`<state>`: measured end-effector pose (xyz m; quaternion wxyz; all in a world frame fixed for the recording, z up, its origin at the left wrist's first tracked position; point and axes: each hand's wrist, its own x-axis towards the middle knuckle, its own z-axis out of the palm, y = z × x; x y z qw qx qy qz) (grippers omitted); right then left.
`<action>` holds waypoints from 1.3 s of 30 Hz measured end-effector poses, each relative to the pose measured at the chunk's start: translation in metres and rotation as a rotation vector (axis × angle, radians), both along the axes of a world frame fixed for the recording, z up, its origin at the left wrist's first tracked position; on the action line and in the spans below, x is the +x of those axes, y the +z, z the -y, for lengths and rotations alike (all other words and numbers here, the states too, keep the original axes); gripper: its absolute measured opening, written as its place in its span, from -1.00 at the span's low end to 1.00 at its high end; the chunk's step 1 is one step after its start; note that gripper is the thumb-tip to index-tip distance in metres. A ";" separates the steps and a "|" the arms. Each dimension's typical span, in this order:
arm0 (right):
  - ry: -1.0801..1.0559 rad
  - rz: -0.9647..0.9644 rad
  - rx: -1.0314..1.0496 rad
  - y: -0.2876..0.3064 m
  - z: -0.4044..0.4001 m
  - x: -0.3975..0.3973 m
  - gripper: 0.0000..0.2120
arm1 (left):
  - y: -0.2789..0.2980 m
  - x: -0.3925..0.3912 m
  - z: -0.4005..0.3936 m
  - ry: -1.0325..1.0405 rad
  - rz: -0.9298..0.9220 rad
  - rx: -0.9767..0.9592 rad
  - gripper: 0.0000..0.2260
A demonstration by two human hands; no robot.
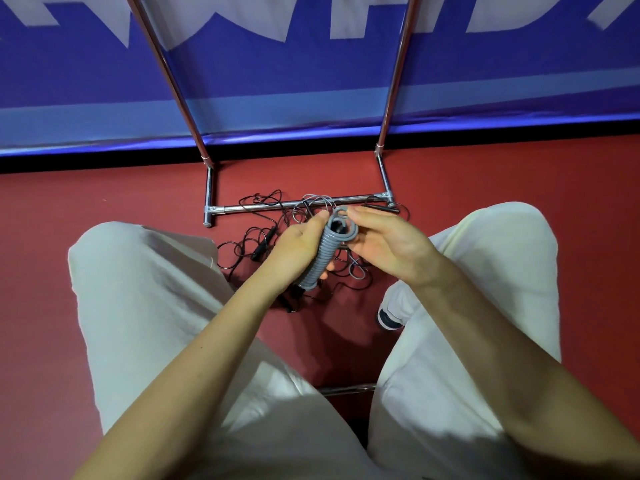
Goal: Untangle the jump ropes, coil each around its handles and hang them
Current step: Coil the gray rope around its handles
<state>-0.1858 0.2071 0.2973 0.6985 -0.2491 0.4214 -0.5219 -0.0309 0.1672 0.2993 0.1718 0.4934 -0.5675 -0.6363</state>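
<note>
A grey jump rope [320, 258] is wound in tight coils around its dark handles and held between my knees. My left hand [298, 245] grips the coiled bundle along its left side. My right hand [384, 242] pinches the loose grey loop at the bundle's top end between thumb and fingers. Under my hands, a tangle of black ropes [256, 237] with black handles lies on the red floor, mixed with some thin grey cord [358, 271]. The chrome hanging rack [298, 204] stands just beyond the tangle.
My knees in white trousers flank the ropes on the left [138, 289] and right [498, 265]. A shoe [388, 318] rests on the red floor. The rack's two uprights rise in front of a blue banner [311, 81]. Some rope lies over the rack's base bar.
</note>
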 end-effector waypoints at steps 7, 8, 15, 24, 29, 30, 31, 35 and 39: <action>0.092 -0.089 0.031 0.008 0.000 -0.010 -0.78 | 0.002 0.005 0.000 -0.025 -0.086 0.090 -0.44; 0.099 -0.093 0.035 0.008 -0.001 -0.010 -0.81 | 0.003 0.005 0.001 -0.016 -0.093 0.086 -0.45; 0.081 -0.287 -0.073 0.016 0.000 -0.011 -0.90 | 0.002 0.007 0.005 -0.092 -0.112 0.143 -0.44; 0.089 -0.608 -0.230 0.018 0.000 -0.008 -0.82 | 0.001 0.004 0.007 -0.066 -0.025 0.116 -0.44; 0.000 -0.493 -0.237 0.015 0.006 -0.007 -0.88 | -0.002 -0.004 0.013 -0.077 -0.139 0.168 -0.46; -0.022 -0.486 -0.237 0.015 0.008 -0.007 -0.89 | -0.001 -0.005 0.013 -0.077 -0.142 0.161 -0.47; -0.045 -0.493 -0.238 0.013 0.009 -0.007 -0.88 | 0.000 -0.006 0.013 -0.075 -0.137 0.149 -0.48; -0.113 -0.478 -0.230 0.008 0.012 -0.003 -0.87 | 0.001 -0.009 0.015 -0.037 -0.059 0.076 -0.45; -0.091 -0.299 -0.135 0.010 0.019 -0.006 -0.86 | 0.001 -0.010 0.019 0.008 0.004 0.053 -0.41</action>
